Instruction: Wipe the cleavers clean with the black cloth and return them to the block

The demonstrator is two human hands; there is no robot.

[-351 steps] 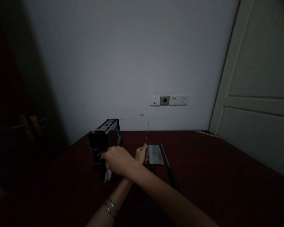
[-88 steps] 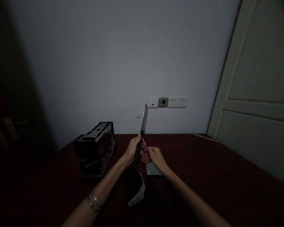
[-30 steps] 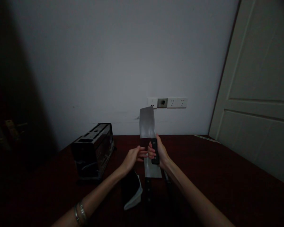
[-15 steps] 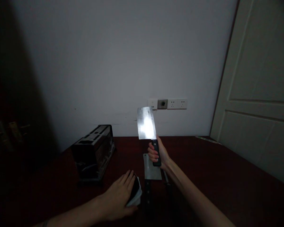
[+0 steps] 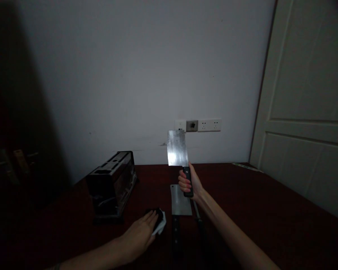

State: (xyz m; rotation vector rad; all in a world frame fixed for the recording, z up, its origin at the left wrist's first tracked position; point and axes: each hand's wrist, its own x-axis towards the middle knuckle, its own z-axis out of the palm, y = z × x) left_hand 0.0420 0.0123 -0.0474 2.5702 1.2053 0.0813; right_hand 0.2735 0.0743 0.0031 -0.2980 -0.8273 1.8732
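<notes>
Since the frame a second earlier, the left hand point(image 5: 139, 236) has been dropping from beside the raised cleaver point(image 5: 177, 148) to the dark-and-white cloth point(image 5: 161, 223) on the dark red tabletop point(image 5: 231, 198), and the cloth is now looking more bunched. Its fingers are lying close together over the cloth, though I cannot tell whether the thumb is pinching it from below. Meanwhile the right hand point(image 5: 195, 183) is wrapping firmly around the black riveted handle, holding the cleaver well above the table, its blade pointing up and catching a bright glare. Judging by this, the person is collecting the cloth with one hand while keeping the blade aloft with the other; the next move is probably calling for a secure hold on the fabric and for fingers staying away from the edge. A second cleaver point(image 5: 178, 204) is lying flat beneath the right hand, its handle pointing toward the person, with a honing rod point(image 5: 197, 212) resting just beside it, partly in shadow. At the left, a slotted knife block point(image 5: 112, 183) is standing with its openings facing upward; its interior is staying too dark for telling what it is containing.
</notes>
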